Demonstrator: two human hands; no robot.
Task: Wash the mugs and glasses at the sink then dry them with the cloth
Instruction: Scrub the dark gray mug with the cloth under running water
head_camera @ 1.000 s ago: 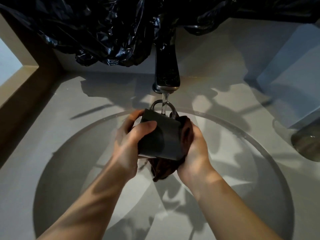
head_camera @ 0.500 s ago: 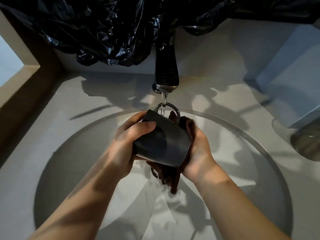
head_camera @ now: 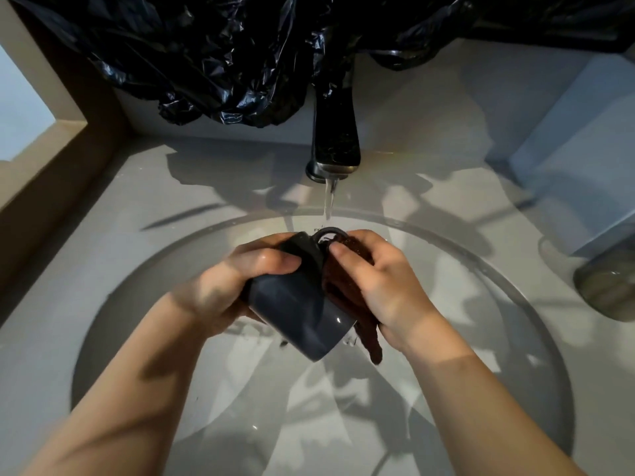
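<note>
- Your left hand (head_camera: 233, 286) is wrapped round the barrel of the mug (head_camera: 295, 304). Your right hand (head_camera: 385, 286) pinches the brown cloth (head_camera: 367, 334) against the mug's right side, thumb at the handle (head_camera: 328, 231).
- Both hands meet on the mug, over the far half of the basin (head_camera: 240, 407).
- The mug is tilted. Its long axis runs from the handle end, farthest from you, down to the near end, which points at the basin floor.
- The water stream (head_camera: 330, 197) from the tap (head_camera: 335, 132) falls just beyond the handle, so rinsing likely means pushing the mug away from you.
- The mug is a smooth, glossy dark grey cylinder and probably slippery. The cloth is limp and sodden.
- A ribbed glass (head_camera: 606, 290) stands on the counter beside the basin's right edge.
</note>
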